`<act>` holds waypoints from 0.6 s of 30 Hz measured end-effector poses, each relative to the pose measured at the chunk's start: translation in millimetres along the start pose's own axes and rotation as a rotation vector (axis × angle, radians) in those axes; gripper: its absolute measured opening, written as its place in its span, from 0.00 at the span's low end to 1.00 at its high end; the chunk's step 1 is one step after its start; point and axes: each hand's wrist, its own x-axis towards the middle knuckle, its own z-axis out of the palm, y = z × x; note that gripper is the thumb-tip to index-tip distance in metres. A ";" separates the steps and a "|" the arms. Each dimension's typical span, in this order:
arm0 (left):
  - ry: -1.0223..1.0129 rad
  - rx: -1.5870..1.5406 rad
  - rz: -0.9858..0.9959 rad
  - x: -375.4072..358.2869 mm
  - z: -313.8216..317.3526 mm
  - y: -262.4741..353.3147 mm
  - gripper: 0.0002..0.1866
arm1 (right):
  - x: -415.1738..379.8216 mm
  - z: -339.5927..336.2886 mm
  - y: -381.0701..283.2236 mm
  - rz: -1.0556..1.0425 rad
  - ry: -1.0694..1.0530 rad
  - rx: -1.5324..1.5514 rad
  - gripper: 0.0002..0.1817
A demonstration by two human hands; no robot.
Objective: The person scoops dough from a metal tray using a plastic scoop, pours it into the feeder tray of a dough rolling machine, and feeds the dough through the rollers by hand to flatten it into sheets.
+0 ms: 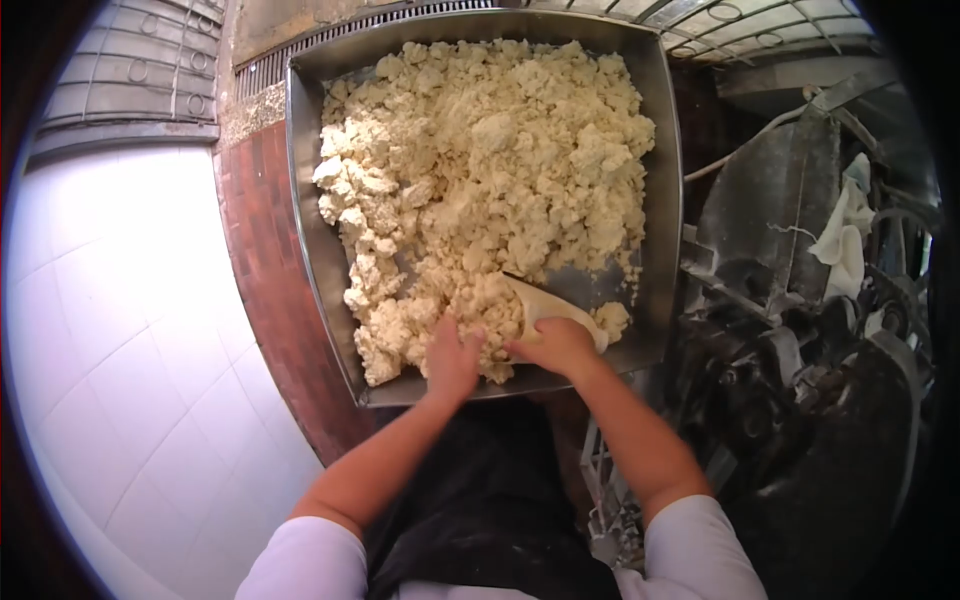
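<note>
Pale yellow, crumbly dough-like mass (pixel 500 150) fills most of a deep metal tray (pixel 664 200) in front of me. At the tray's near side my left hand (pixel 455 362) lies against the crumbs, thumb apart from the fingers, fingertips partly sunk among the lumps. My right hand (pixel 558 346) grips a cream-coloured curved scoop (pixel 545 302), which has a dark tip at its far end. Crumbs lie heaped between the two hands. To the right of the scoop sits a loose lump (pixel 611 321), close to the tray's near right corner.
Dark, dusty machinery (pixel 770 390) stands right of the tray, with a whitish cloth (pixel 846 235) hanging on it. On the left are a white tiled surface (pixel 130 330) and a strip of red brick (pixel 268 220). Metal grilles (pixel 150 60) border the back.
</note>
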 end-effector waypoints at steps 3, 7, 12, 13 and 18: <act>0.172 0.216 0.111 -1.1 69.2 16.9 0.39 | 15.1 16.0 11.6 0.011 0.017 0.001 0.31; 0.061 0.195 0.156 18.0 68.6 46.1 0.43 | 19.8 14.6 27.4 -0.002 0.180 0.063 0.27; -0.152 0.073 0.107 31.0 38.6 49.2 0.39 | 11.0 22.7 33.9 -0.092 0.282 0.126 0.31; -0.249 -0.104 0.138 26.5 27.5 45.4 0.38 | 3.0 17.0 31.2 -0.096 0.292 0.127 0.31; -0.349 -0.652 0.046 -24.2 -44.4 62.5 0.37 | -43.9 -12.0 23.2 -0.039 0.305 0.271 0.31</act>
